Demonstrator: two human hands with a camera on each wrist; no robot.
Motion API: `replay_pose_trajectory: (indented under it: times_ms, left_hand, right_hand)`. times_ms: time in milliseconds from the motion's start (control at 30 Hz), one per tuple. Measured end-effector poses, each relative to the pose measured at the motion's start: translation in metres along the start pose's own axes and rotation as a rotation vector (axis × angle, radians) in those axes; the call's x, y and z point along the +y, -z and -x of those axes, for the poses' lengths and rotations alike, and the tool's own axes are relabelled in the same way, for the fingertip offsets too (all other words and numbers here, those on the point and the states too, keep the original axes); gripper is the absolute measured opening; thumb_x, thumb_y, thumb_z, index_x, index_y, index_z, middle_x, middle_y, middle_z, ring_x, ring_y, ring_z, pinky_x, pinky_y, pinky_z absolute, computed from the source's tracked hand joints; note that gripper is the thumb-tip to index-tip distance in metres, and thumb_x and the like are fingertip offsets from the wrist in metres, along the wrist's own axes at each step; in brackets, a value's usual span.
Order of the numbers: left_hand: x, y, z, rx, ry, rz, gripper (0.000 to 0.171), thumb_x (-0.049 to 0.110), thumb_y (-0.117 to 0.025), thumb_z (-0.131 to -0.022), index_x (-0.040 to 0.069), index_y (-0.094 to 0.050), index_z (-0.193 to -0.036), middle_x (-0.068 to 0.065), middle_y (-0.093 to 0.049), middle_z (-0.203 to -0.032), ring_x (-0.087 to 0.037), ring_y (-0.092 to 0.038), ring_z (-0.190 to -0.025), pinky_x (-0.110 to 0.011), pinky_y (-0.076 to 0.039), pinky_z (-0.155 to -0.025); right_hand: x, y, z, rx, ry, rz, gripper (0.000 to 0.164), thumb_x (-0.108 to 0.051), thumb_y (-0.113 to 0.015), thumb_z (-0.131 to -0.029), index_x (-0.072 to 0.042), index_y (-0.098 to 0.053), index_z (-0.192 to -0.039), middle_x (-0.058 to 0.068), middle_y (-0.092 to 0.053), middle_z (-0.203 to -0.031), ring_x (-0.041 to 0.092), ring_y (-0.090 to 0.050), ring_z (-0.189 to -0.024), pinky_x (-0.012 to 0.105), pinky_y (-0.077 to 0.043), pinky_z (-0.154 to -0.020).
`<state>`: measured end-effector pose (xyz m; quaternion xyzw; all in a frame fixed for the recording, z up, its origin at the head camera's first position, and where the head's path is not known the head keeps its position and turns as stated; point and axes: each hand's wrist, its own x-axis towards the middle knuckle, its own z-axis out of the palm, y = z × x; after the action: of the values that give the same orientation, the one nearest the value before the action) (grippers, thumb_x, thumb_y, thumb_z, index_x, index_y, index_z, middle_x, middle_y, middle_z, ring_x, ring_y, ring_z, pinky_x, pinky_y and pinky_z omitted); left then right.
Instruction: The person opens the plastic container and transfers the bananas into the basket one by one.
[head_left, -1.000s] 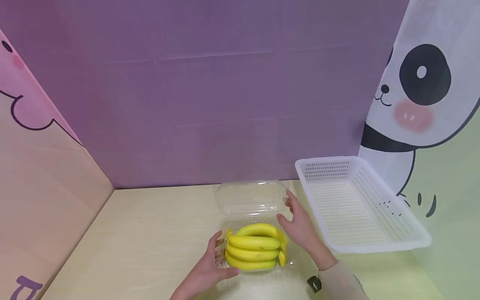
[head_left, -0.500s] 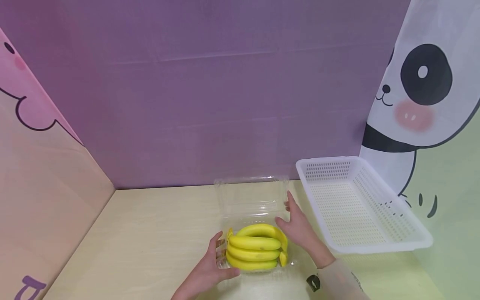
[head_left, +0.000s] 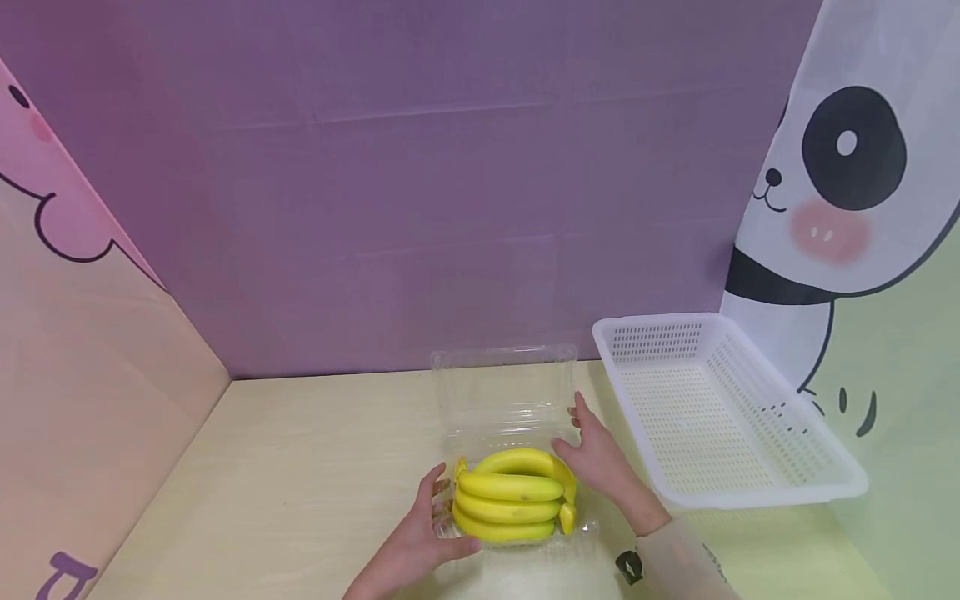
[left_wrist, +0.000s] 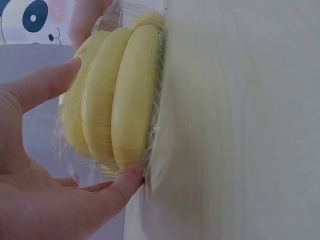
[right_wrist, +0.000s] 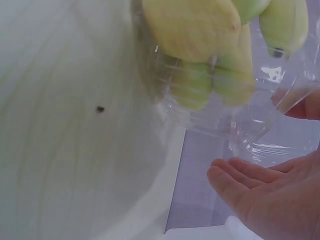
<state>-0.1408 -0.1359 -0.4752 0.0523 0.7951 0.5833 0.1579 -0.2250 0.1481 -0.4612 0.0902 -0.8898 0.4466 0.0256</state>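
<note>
Box (left_wrist: 87,170) is resting on the table (head_left: 300,467) before a purple backdrop (head_left: 450,208), with a white basket (head_left: 690,417) standing apart to its right, the clear lid (head_left: 502,387) rising at the back and yellow bananas (head_left: 510,500) lying inside. The left hand (head_left: 416,533) is holding the box's left end, half spread, its thumb pressing the near side and its fingers bending round the end. The right hand (head_left: 600,454) is hovering by the back right corner, fingers loosely extended and gripping nothing, though whether they are touching the plastic I cannot tell.
</note>
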Motion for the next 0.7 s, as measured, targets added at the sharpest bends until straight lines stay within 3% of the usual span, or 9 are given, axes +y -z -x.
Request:
replay_pose_trajectory:
  times_ms: [367, 700]
  left_hand:
    - [-0.0005, -0.0005, 0.0011, 0.002, -0.016, 0.004, 0.116, 0.021, -0.087, -0.082, 0.008, -0.002, -0.161, -0.033, -0.018, -0.160, -0.054, -0.036, -0.139, -0.061, -0.042, -0.107]
    - [0.0008, -0.0014, 0.0013, 0.009, -0.024, 0.005, 0.116, 0.020, -0.088, -0.081, 0.007, -0.003, -0.161, -0.034, -0.019, -0.159, -0.054, -0.038, -0.138, -0.059, -0.044, -0.105]
  right_hand:
    - [0.0020, 0.0007, 0.0007, -0.017, -0.014, -0.017, 0.079, -0.014, -0.065, -0.095, 0.011, -0.020, -0.156, 0.031, -0.042, -0.151, 0.050, -0.049, -0.132, 0.058, -0.042, -0.108]
    - [0.0042, 0.0016, 0.0021, -0.034, 0.015, 0.012, 0.084, -0.016, -0.066, -0.095, 0.013, -0.016, -0.155, 0.030, -0.038, -0.154, 0.050, -0.050, -0.131, 0.058, -0.044, -0.106]
